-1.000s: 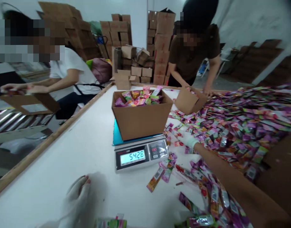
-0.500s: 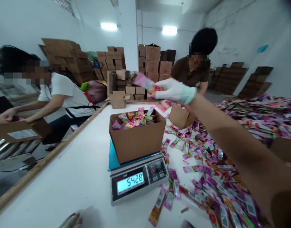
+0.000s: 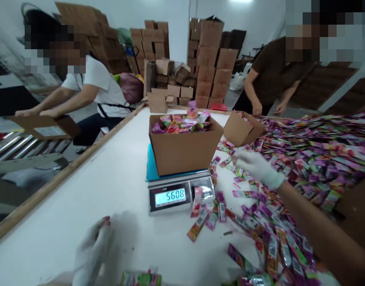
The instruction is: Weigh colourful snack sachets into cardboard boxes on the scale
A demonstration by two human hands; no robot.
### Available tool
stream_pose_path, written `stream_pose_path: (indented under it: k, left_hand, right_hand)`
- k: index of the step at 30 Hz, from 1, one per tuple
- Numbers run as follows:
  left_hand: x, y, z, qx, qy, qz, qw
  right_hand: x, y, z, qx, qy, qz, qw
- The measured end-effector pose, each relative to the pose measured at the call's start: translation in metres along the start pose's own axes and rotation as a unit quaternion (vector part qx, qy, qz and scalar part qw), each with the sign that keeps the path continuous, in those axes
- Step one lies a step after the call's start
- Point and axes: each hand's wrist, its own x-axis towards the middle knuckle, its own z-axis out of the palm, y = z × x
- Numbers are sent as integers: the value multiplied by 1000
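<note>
A brown cardboard box [image 3: 185, 153] heaped with small fruit-printed sachets [image 3: 182, 123] stands on the blue-topped digital scale [image 3: 170, 198], whose display reads 5608. My right hand [image 3: 255, 167], in a white glove with the fingertips uncovered, is right of the box above scattered sachets. It is smeared by motion, with its fingers stretched out and nothing visible in them. Low at the left, my left hand [image 3: 93, 248], also gloved, hovers over the white table [image 3: 57, 222] with loosely bent fingers and a gap at the thumb. One pink sachet [image 3: 196, 202] lies across the scale's key panel.
A large pile of sachets [image 3: 313, 159] covers the right side. Behind it, a tilted box [image 3: 242, 129] sits near a person in a brown shirt [image 3: 277, 75]. At left, another person [image 3: 101, 87] handles a box [image 3: 48, 127] on rollers. A wooden rim [image 3: 81, 155] edges the table.
My right hand has come down and right from above the box, its sachets gone. The display rose from 5428 to 5608. One sachet now lies on the scale; more of my left hand shows.
</note>
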Motion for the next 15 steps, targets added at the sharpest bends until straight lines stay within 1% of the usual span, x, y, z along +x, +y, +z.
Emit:
stream_pose_path:
  k: [1, 2, 3, 4, 5, 6, 7, 8, 10, 12, 13, 15]
  left_hand:
    - [-3, 8, -3, -8, 12, -16, 1000]
    - [-7, 17, -5, -3, 30, -15, 999]
    - [-13, 27, -5, 10, 46, 7, 999]
    - [-22, 39, -3, 23, 50, 47, 997]
    - [-33, 53, 2, 34, 36, 100, 994]
    - [-47, 67, 10, 39, 1, 158, 987]
    - [-64, 81, 22, 37, -53, 215, 975]
    - [-83, 95, 37, 32, -117, 255, 959]
    - [-123, 116, 73, 53, -243, 289, 925]
    - [-160, 129, 109, 113, -321, 293, 893]
    - [-174, 132, 124, 153, -357, 297, 872]
    - [-194, 133, 144, 226, -414, 303, 828]
  right_hand:
    - [-28, 18, 23, -22, -68, 48, 996]
    - [-56, 33, 49, -47, -109, 97, 988]
    - [-80, 44, 74, -63, -142, 118, 981]
    - [-102, 52, 97, -75, -157, 130, 976]
    - [-119, 56, 118, -82, -162, 129, 975]
    - [-132, 58, 135, -85, -159, 124, 976]
    - [-141, 59, 148, -83, -148, 118, 978]
    - [-147, 60, 157, -77, -135, 113, 981]
    - [-150, 62, 166, -60, -107, 107, 987]
    - [-149, 67, 167, -41, -85, 92, 991]
    - [-149, 70, 167, -34, -77, 81, 993]
    - [-150, 75, 167, -26, -60, 55, 996]
